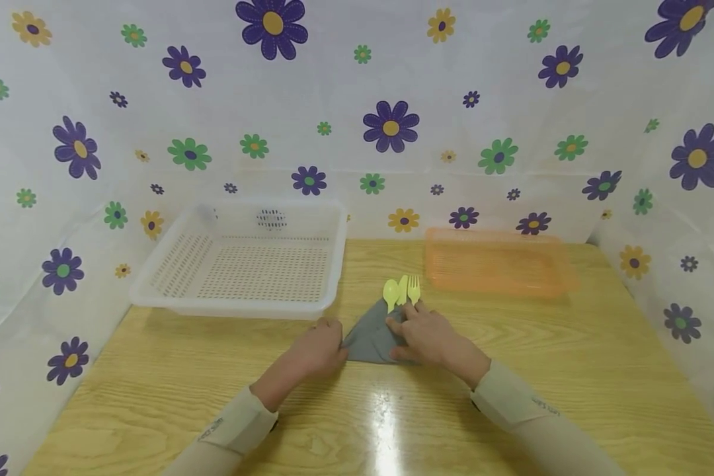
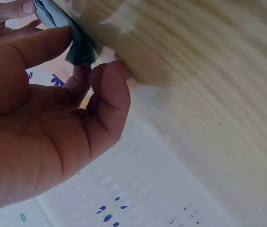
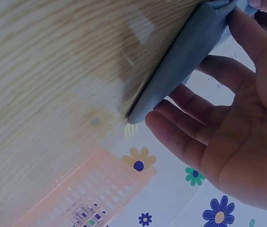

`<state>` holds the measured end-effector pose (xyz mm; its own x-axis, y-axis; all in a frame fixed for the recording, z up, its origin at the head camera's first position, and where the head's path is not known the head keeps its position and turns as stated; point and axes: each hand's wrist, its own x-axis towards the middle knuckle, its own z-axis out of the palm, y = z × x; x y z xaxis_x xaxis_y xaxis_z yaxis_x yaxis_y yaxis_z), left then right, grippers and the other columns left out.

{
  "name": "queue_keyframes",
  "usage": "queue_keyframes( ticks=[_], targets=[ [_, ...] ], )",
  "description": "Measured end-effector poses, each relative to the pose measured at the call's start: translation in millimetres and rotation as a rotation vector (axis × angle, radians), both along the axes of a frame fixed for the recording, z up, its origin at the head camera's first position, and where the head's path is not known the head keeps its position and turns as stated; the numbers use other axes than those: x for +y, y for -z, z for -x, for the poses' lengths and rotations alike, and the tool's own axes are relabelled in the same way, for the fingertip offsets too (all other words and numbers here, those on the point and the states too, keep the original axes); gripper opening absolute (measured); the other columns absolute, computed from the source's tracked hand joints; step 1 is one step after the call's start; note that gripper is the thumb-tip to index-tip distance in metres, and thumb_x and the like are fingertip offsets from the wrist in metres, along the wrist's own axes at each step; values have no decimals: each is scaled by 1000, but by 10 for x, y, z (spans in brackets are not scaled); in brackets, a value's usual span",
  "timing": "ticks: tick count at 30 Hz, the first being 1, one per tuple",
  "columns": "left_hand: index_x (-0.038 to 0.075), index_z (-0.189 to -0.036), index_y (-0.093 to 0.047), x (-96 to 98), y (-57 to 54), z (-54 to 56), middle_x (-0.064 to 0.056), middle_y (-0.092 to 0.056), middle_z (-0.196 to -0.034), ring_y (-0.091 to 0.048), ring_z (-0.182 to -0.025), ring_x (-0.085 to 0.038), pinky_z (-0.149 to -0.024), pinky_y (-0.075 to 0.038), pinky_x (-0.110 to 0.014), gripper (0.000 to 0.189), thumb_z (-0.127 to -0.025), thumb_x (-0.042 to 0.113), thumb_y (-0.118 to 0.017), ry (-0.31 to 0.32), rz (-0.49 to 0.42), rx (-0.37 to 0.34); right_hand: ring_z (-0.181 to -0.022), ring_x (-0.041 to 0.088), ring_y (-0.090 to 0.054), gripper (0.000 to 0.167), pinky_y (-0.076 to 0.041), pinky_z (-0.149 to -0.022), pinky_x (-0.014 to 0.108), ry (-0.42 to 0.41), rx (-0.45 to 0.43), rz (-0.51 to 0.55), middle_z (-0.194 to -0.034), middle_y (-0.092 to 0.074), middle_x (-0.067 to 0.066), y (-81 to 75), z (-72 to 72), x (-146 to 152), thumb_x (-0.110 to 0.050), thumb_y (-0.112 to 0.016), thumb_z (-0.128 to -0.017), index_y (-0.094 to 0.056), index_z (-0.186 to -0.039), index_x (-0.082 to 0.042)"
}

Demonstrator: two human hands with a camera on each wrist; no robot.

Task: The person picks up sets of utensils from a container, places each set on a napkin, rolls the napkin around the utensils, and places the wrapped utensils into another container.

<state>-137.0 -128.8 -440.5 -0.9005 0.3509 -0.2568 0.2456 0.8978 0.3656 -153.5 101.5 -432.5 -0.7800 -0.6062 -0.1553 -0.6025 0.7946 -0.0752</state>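
Note:
A grey cloth napkin (image 1: 371,337), folded to a rough triangle, lies on the wooden table. A yellow-green spoon (image 1: 391,291), knife (image 1: 402,289) and fork (image 1: 414,289) lie side by side, their heads sticking out at the far end and their lower parts covered by the cloth. My left hand (image 1: 319,347) pinches the napkin's left corner between thumb and finger; the left wrist view shows the bunched cloth (image 2: 81,47) there. On the napkin's right side rests my right hand (image 1: 431,336), fingers extended along the folded edge (image 3: 171,71) and thumb near its lower corner.
A white perforated basket (image 1: 238,307) stands at the back left. An orange basket (image 1: 500,287) sits at the back right. Flower-patterned white sheeting (image 1: 333,145) hangs behind the table and along both sides. Bare wood (image 1: 571,370) stretches to the right.

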Motion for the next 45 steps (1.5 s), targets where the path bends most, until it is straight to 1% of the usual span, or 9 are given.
queue_keyframes(
  ticks=[4, 7, 13, 24, 28, 35, 41, 43, 45],
  targets=[
    [1, -101, -51, -24, -28, -3, -10, -52, -84, -47, -70, -19, -63, -43, -34, 10, -93, 5, -55, 30, -201, -5, -124, 48, -47, 62, -52, -87, 52, 4, -5, 7, -133, -50, 26, 3, 1, 4, -45, -68, -92, -55, -142, -10],
    [0, -110, -49, -9, -40, -10, -4, -49, -76, -43, -63, -14, -57, -39, -28, 18, -93, 1, -56, 48, -333, 17, -123, 47, -48, 62, -52, -86, 52, 5, -6, 14, -130, -51, 25, 1, -1, 9, -44, -69, -91, -56, -141, -10],
    [-1, -125, -46, 89, -83, -62, -3, -48, -71, -44, -56, -11, -50, -39, -25, 36, -91, 0, -58, -27, -450, 90, -119, 45, -50, 62, -53, -82, 49, 3, -6, 27, -123, -54, 22, -11, -13, 15, -44, -69, -91, -57, -141, -10],
    [2, -126, -45, 329, -176, -149, -6, -58, -84, -55, -65, -12, -50, -45, -24, 35, -94, 2, -60, -76, -588, 181, -116, 41, -53, 65, -54, -82, 48, 17, -7, 18, -121, -55, 19, 1, 3, 10, -48, -69, -90, -56, -142, -11],
    [1, -125, -46, 421, -165, -157, -5, -56, -80, -52, -60, -11, -48, -42, -22, 35, -93, 0, -59, -88, -630, 198, -110, 37, -54, 65, -54, -78, 46, 20, -9, 27, -118, -55, 17, 13, 14, 5, -49, -69, -90, -56, -141, -11],
    [-1, -126, -45, 576, -123, -165, -2, -55, -79, -44, -59, -7, -53, -39, -21, 34, -94, -2, -56, -26, -701, 197, -88, 24, -48, 54, -51, -64, 37, 22, 17, 95, -106, -54, 12, 47, 16, 27, -48, -73, -87, -69, -125, -10],
    [-1, -134, -41, 611, -100, -169, -6, -62, -91, -61, -84, -17, -74, -53, -30, 43, -95, 2, -57, 0, -716, 127, -84, 21, -41, 39, -48, -58, 32, 33, -32, 166, -99, -51, 8, 81, 37, 60, -43, -76, -86, -77, -90, -5],
    [-2, -137, -38, 586, -80, -162, -10, -62, -97, -63, -93, -22, -77, -54, -34, 50, -94, 7, -61, -16, -712, 69, -86, 22, -41, 36, -48, -60, 33, 12, -35, 174, -101, -52, 9, 84, 53, 77, -41, -75, -87, -75, -91, -5],
    [-3, -137, -39, 549, -66, -149, -13, -61, -107, -62, -99, -24, -78, -53, -34, 54, -92, 11, -65, -41, -687, 24, -88, 23, -42, 37, -47, -63, 33, -11, -33, 182, -105, -53, 12, 84, 70, 102, -38, -73, -89, -74, -105, -5]
  ],
)
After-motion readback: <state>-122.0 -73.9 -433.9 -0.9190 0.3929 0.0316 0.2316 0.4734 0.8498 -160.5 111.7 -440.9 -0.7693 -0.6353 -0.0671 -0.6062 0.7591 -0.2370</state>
